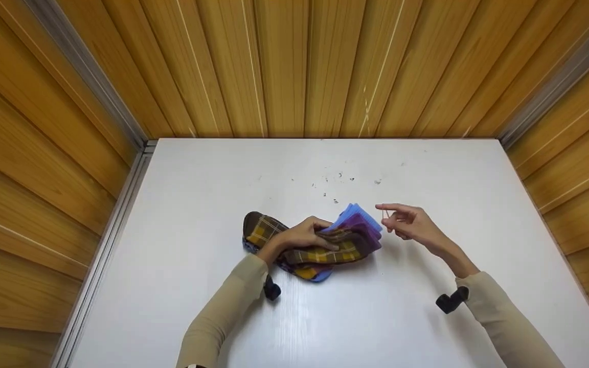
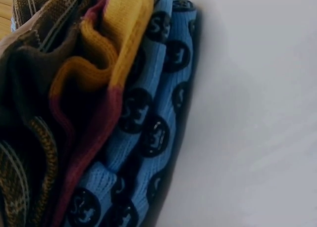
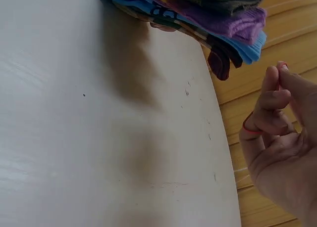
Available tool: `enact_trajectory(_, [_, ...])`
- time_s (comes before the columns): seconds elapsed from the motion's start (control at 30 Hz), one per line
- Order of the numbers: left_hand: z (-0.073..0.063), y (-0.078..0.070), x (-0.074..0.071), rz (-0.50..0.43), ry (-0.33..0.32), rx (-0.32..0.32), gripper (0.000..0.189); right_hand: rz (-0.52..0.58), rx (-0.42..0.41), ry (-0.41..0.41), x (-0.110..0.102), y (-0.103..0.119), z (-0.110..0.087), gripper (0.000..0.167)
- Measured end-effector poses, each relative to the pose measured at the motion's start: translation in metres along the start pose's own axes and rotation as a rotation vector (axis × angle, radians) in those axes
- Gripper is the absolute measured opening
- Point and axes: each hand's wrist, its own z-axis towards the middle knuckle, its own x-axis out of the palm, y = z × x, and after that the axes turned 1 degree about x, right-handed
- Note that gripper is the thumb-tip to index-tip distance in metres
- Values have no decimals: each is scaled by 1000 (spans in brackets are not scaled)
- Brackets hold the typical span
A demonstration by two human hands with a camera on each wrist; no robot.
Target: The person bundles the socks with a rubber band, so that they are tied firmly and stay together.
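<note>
A bundle of stacked socks point(image 1: 345, 250) in brown-yellow plaid, purple and blue is gripped by my left hand point(image 1: 304, 235), fingers over the top and the thumb side toward the far edge. The left wrist view shows the folded layers close up: a yellow and maroon sock point(image 2: 116, 73) beside blue socks with black round prints point(image 2: 156, 133). To the right of the bundle and apart from it, my right hand point(image 1: 409, 223) holds a thin red rubber band point(image 3: 251, 131). The band loops round one finger and is pinched at the thumb and fingertip, stretched between them.
The socks are above a white table point(image 1: 197, 317) with small dark scuff marks point(image 1: 352, 179) beyond them. Wood-patterned panels point(image 1: 284, 66) stand behind and at both sides. Black wrist cameras point(image 1: 450, 300) are strapped at the cuffs.
</note>
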Motion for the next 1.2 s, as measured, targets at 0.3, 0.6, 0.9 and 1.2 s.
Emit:
enact_trajectory(0.3, [0, -1, -1, 4, -3, 3, 23, -550, -117, 8, 17, 34, 8, 71])
enact_trajectory(0.6, [0, -1, 0, 48, -7, 1, 26, -1042, -85, 45, 37, 76, 27, 92])
enact_trajectory(0.9, [1, -2, 5, 68, -7, 31, 27, -1221, -119, 154, 61, 83, 43, 91])
enact_trajectory(1.2, [-4, 0, 5, 68, 4, 145, 31, -1046, 27, 362, 60, 70, 56, 79])
